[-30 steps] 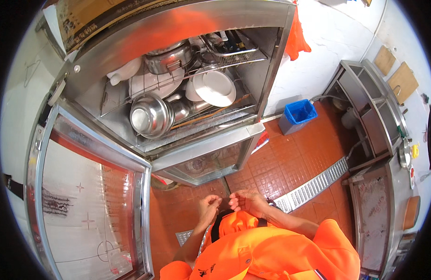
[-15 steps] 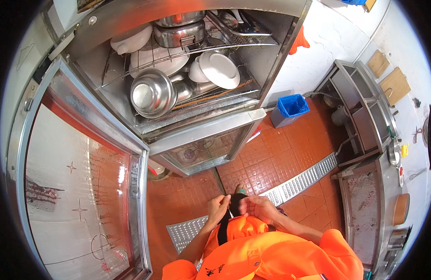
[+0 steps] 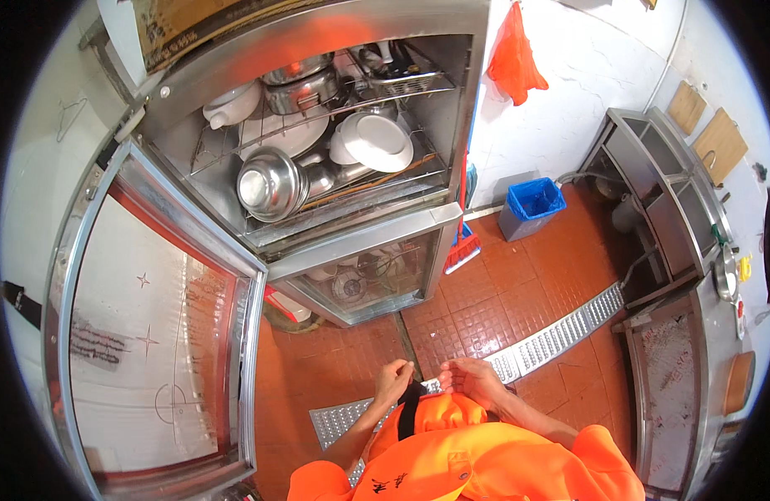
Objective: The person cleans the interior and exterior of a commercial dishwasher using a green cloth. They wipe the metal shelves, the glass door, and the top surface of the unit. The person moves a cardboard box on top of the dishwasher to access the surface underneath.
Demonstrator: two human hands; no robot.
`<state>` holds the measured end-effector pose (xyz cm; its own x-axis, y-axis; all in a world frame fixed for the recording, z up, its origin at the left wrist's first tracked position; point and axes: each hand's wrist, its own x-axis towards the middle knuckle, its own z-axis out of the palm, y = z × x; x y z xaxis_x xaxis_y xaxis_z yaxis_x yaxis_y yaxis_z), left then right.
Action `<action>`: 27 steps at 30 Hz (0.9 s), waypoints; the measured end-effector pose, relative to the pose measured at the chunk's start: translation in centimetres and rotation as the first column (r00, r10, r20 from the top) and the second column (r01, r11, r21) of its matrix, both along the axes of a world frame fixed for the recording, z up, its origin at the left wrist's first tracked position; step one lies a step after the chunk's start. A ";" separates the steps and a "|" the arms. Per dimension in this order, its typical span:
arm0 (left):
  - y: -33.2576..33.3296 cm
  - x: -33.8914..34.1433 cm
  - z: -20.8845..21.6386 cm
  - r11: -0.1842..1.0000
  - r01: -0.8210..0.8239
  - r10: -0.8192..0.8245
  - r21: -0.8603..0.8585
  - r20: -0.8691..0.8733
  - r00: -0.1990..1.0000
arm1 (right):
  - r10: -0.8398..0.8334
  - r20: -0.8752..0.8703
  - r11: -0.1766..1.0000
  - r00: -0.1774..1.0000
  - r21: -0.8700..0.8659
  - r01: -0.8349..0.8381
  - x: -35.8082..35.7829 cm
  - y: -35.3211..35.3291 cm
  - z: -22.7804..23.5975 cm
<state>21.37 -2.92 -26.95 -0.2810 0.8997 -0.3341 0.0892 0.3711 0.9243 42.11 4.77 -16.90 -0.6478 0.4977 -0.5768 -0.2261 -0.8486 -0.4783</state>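
Observation:
My left hand is at the lower middle, in front of my orange clothing. Its fingers are bent and pressed together beside the top of a black strap; what they hold, if anything, is too small to make out. A short gap away, my right hand has its palm turned toward the left one. The right fingers are loosely curved and apart from the thumb, with nothing visible in them.
A steel cabinet's glass door swings out at left; a lower door also juts out. Metal bowls and white dishes sit inside. A lined bin, red brush, drain grating and steel counter stand beyond.
My hands have moved slightly apart, and the dark patch between them is now mostly out of sight. The view has shifted, bringing the red brush and more of the red bag into sight.

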 end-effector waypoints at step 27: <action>5.5 22.9 -0.8 0.842 0.528 -0.539 -0.108 -0.163 0.826 | -0.420 -0.119 0.907 0.900 -0.090 0.412 24.0 0.3 -2.3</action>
<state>44.27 2.63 -27.80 0.1774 0.9083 -0.3788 0.4505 0.2672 0.8519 66.13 5.08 -19.25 -0.4617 0.7049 -0.5385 -0.6225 -0.6900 -0.3694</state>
